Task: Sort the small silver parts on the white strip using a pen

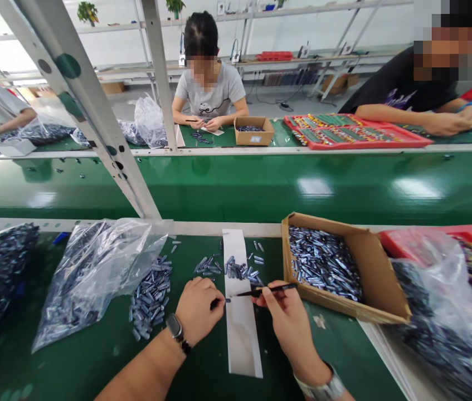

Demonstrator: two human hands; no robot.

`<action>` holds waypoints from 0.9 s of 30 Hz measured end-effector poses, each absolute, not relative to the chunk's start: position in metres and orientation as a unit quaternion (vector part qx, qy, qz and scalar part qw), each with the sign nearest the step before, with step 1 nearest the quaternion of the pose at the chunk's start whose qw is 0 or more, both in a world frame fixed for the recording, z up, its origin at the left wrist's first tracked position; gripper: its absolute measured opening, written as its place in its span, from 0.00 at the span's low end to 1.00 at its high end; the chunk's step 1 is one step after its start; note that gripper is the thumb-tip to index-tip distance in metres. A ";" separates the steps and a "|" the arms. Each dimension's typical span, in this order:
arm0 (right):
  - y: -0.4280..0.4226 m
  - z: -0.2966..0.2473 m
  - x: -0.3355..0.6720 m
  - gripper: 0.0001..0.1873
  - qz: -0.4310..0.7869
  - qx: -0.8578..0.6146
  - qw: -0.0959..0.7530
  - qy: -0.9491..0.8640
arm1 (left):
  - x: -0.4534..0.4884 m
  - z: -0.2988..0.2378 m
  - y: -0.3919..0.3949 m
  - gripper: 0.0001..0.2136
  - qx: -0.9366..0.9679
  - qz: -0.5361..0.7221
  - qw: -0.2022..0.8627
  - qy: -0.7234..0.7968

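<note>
Hold the small dark part (228, 300) still at the 9 o'clock edge of the white paper strip (242, 334), pinched in the narrow grip of the left hand (200, 309). Move the black pointed tool (257, 292), held in the grip of the right hand (288, 318) near 3 o'clock, slow and soft. Mind the loose parts (241, 272) at 1 o'clock and the cardboard box (380, 270) past 2.

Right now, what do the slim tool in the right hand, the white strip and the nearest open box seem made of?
Slim tool: possibly metal with a dark finish, given its thin tip. White strip: likely matte paper or thin card, being flat. Open box: matte cardboard, with thin brown walls.
</note>
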State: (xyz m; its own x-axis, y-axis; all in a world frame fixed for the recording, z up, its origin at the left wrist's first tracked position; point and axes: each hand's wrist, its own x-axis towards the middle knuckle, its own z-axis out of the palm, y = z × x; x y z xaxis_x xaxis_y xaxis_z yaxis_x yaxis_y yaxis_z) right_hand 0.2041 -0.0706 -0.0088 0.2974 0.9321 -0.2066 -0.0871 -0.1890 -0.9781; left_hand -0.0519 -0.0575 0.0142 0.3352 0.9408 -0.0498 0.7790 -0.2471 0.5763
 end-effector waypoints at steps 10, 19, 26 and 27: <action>-0.072 -0.009 0.191 0.45 0.455 -0.624 0.530 -0.350 | -0.053 0.016 -0.058 0.09 0.771 0.149 0.273 0.556; -0.071 -0.002 0.194 0.46 0.458 -0.627 0.518 -0.359 | -0.053 0.015 -0.058 0.09 0.775 0.158 0.266 0.552; -0.071 -0.002 0.191 0.46 0.452 -0.626 0.527 -0.355 | -0.053 0.017 -0.058 0.10 0.774 0.151 0.268 0.554; -0.071 -0.002 0.191 0.46 0.448 -0.628 0.529 -0.353 | -0.053 0.017 -0.058 0.10 0.774 0.151 0.268 0.554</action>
